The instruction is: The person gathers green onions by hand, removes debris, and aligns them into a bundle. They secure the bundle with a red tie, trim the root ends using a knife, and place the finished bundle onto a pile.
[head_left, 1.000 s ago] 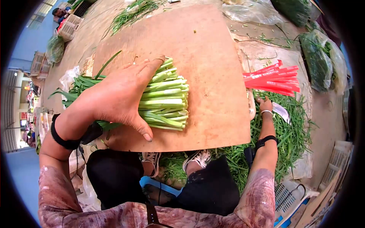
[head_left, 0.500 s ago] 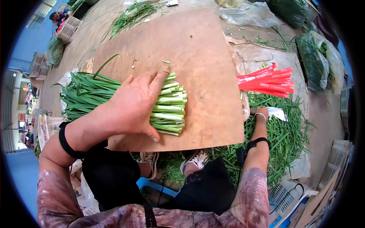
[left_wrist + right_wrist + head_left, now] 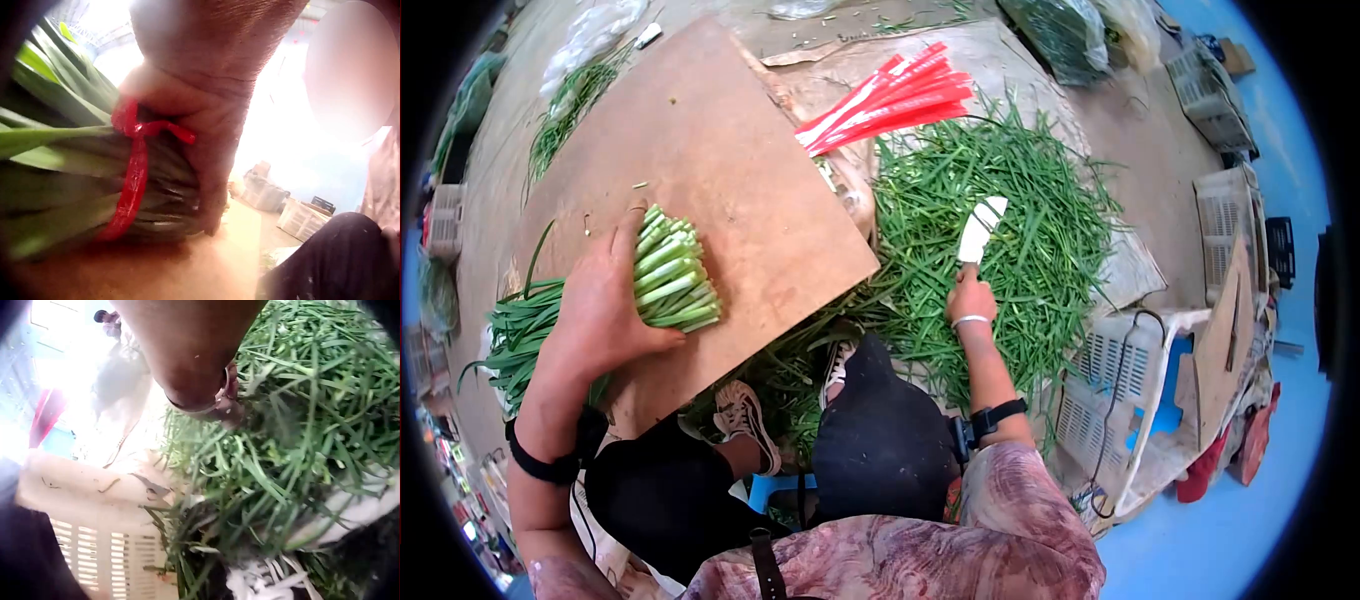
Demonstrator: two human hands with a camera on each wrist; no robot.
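Observation:
My left hand (image 3: 605,295) grips a bunch of garlic chives (image 3: 675,272) from above, fingers on the far side and thumb on the near side. The pale cut stems point right and the dark leaves spread left on the wooden board (image 3: 770,270). In the left wrist view a red tie (image 3: 132,181) circles the bunch beside my palm. My right hand (image 3: 971,300) holds a broad-bladed knife (image 3: 982,228) by its handle, over the heap of cut green leaves (image 3: 1040,230) right of the board. The knife is hidden in the right wrist view.
Red tie strips (image 3: 890,100) lie fanned out at the board's right edge. A white plastic crate (image 3: 1110,370) stands right of the leaf heap. Beneath the board are my shoes (image 3: 745,420) and part of a blue stool (image 3: 770,492). Bagged greens (image 3: 1055,35) lie farther back.
The head view has turned to the right. My right hand has moved out from beside the board with the knife, now fully visible above the leaves. My left hand stays on the bunch.

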